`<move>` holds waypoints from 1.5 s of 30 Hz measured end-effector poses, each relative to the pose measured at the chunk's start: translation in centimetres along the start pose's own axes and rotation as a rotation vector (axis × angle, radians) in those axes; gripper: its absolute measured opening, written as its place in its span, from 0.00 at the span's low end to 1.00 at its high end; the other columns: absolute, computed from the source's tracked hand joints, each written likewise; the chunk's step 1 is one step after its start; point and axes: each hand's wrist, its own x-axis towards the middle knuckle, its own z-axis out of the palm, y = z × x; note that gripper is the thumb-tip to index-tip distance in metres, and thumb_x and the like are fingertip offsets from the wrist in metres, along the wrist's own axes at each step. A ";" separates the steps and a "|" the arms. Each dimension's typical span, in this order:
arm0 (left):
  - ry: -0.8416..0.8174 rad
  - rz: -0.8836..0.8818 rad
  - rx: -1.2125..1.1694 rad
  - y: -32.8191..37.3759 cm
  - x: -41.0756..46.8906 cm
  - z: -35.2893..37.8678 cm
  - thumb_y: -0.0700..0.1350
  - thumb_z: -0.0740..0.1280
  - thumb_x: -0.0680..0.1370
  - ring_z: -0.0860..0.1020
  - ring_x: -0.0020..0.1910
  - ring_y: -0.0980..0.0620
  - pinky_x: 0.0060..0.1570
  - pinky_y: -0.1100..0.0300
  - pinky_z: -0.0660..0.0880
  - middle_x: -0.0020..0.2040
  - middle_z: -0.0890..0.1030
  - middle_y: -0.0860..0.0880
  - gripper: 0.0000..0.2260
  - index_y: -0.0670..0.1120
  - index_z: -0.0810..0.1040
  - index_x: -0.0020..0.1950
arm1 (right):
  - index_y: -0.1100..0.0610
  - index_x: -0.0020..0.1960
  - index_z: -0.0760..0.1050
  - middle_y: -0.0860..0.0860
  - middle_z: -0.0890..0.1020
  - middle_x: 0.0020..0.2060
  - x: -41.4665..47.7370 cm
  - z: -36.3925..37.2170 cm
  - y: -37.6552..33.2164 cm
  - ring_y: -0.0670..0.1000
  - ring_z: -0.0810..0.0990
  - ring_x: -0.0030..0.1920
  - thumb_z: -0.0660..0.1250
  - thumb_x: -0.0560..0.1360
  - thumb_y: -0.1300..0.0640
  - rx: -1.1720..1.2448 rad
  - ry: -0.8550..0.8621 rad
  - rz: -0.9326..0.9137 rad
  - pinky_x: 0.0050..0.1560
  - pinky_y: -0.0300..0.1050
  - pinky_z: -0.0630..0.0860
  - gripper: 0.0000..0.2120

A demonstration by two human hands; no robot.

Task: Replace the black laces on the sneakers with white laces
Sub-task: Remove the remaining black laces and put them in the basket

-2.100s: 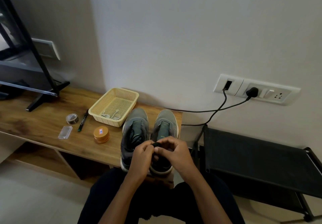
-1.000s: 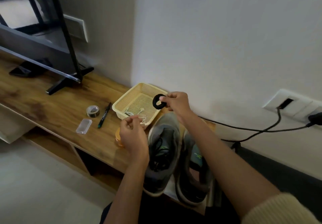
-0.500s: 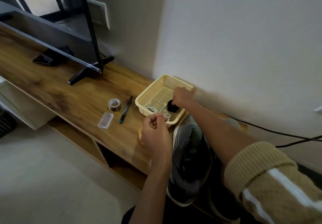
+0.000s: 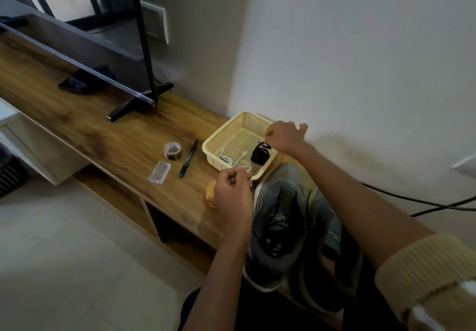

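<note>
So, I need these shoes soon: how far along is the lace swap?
Done: a coiled black lace lies in the basket, just below the open right hand. In hand: the left hand pinches a white lace at the basket's near rim. Left: the sneaker beside that hand has a threaded black lace in it, and no white lace shows in either shoe.

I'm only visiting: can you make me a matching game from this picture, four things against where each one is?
1 coiled black lace
2 white lace
3 black marker pen
4 round orange jar

A between the small tape roll and the cream plastic mesh basket
B partly hidden behind the left hand
C untouched inside that basket
D end pinched by the left hand

Pairs: 1-C, 2-D, 3-A, 4-B
</note>
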 end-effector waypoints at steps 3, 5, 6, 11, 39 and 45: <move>-0.015 -0.006 0.013 -0.1 -0.4 -0.4 0.41 0.62 0.79 0.77 0.39 0.58 0.38 0.66 0.71 0.41 0.80 0.52 0.05 0.49 0.76 0.45 | 0.51 0.45 0.81 0.45 0.80 0.45 -4.5 -2.5 0.8 0.50 0.75 0.53 0.63 0.74 0.56 0.310 0.080 0.030 0.61 0.51 0.59 0.08; -0.009 -0.009 0.045 -0.1 -0.7 -0.8 0.41 0.63 0.78 0.77 0.38 0.57 0.38 0.65 0.71 0.41 0.81 0.50 0.05 0.49 0.75 0.44 | 0.54 0.46 0.82 0.47 0.82 0.45 -8.5 -3.5 1.5 0.50 0.77 0.50 0.66 0.74 0.57 0.527 0.092 0.035 0.57 0.50 0.67 0.06; -0.009 -0.004 0.074 -0.1 -1.0 -1.0 0.41 0.63 0.78 0.77 0.38 0.56 0.38 0.64 0.71 0.42 0.81 0.50 0.05 0.49 0.75 0.43 | 0.56 0.46 0.82 0.50 0.83 0.44 -10.6 -3.8 2.0 0.52 0.79 0.49 0.67 0.74 0.58 0.629 0.103 0.038 0.55 0.50 0.71 0.06; -0.084 0.051 0.336 -0.8 -1.9 -2.8 0.42 0.63 0.78 0.77 0.43 0.53 0.44 0.58 0.73 0.46 0.81 0.47 0.05 0.48 0.76 0.43 | 0.60 0.42 0.82 0.54 0.83 0.40 -18.5 -3.1 3.4 0.51 0.80 0.40 0.68 0.74 0.60 0.820 0.181 0.125 0.46 0.47 0.76 0.05; -0.465 0.205 1.018 -1.3 -3.0 -5.0 0.44 0.68 0.77 0.75 0.40 0.57 0.38 0.64 0.70 0.40 0.77 0.52 0.04 0.49 0.75 0.43 | 0.54 0.50 0.78 0.50 0.70 0.52 -21.7 0.9 0.8 0.54 0.63 0.58 0.58 0.78 0.51 0.173 -0.135 -0.236 0.60 0.51 0.55 0.12; -0.537 0.467 0.764 -0.2 -3.9 -2.7 0.48 0.60 0.81 0.75 0.45 0.60 0.40 0.69 0.69 0.44 0.78 0.54 0.08 0.49 0.78 0.50 | 0.56 0.41 0.74 0.50 0.77 0.37 -20.2 -0.3 2.1 0.49 0.75 0.43 0.61 0.77 0.59 0.884 0.001 -0.054 0.50 0.47 0.70 0.07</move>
